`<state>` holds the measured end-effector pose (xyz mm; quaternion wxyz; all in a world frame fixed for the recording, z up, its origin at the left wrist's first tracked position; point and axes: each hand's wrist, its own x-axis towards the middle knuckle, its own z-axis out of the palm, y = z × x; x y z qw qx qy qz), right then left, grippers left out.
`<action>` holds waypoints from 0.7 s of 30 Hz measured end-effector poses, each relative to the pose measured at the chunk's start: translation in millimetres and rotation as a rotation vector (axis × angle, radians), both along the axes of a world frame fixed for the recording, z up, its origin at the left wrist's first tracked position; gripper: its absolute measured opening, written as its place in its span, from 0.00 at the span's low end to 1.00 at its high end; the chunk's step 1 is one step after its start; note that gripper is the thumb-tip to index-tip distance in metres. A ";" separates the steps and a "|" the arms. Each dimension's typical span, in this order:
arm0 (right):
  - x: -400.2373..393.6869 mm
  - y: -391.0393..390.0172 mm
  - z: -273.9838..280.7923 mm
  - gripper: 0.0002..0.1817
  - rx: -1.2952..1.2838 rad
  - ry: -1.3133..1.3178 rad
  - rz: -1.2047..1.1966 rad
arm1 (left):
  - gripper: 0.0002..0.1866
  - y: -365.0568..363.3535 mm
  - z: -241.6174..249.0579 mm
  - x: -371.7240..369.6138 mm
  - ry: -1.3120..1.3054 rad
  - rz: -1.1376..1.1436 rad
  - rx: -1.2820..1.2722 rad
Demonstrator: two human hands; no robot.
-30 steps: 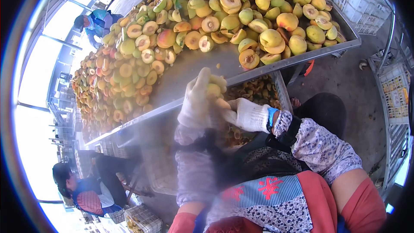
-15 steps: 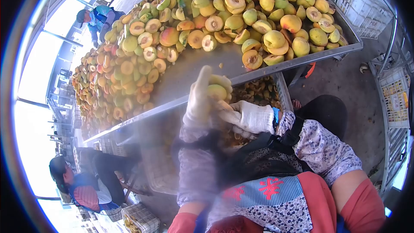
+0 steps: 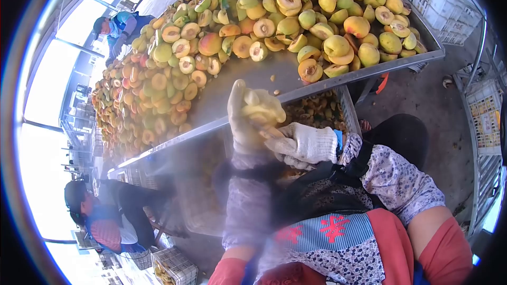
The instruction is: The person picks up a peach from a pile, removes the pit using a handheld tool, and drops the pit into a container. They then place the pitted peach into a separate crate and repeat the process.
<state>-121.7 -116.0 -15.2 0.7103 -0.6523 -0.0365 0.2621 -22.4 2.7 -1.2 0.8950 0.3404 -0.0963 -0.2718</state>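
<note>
My left hand (image 3: 244, 119), in a pale knitted glove, is raised in front of the metal table's edge. Its fingers curl round a peach, mostly hidden by the glove, and the thumb points up. My right hand (image 3: 306, 145), in a white glove, meets it from the right with its fingers closed at the left palm. Whatever the right fingers grip, if anything, is hidden. Beyond both hands, halved and whole peaches (image 3: 285, 26) are heaped on the metal table (image 3: 364, 75). Below the hands sits a crate (image 3: 347, 110) with dark fruit pieces.
One co-worker (image 3: 119, 29) leans at the table's far left side; another person (image 3: 105, 221) sits at lower left. White plastic crates (image 3: 435, 8) are stacked at the upper right. A metal rack with a crate (image 3: 485, 119) stands at right. Another crate (image 3: 177, 269) is on the floor.
My left fingers now cover the peach, which showed green-yellow between them before. The right hand stays beside it. The far co-worker has leaned closer to the heap.
</note>
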 end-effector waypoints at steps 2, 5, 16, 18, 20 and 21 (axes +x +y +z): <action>5.1 6.2 -30.1 0.26 -0.037 -0.230 -0.051 | 0.24 1.9 1.2 -3.2 0.067 0.012 -0.019; 3.9 10.2 -35.7 0.26 -0.160 -0.639 -0.215 | 0.21 18.5 -11.7 7.2 -0.226 -0.250 0.025; -7.6 -17.8 -12.4 0.24 -0.969 -0.206 0.108 | 0.15 117.5 37.0 37.8 -0.163 0.550 0.308; -6.0 -23.3 -11.2 0.23 -0.966 -0.200 0.040 | 0.20 148.8 46.0 32.3 -0.374 0.608 0.955; -1.4 -26.8 -15.5 0.23 -0.989 -0.273 -0.128 | 0.24 171.7 27.2 49.0 -0.724 0.751 1.376; -0.4 -28.5 -17.5 0.22 -1.022 -0.242 -0.174 | 0.23 162.3 28.3 49.4 -0.812 0.760 1.388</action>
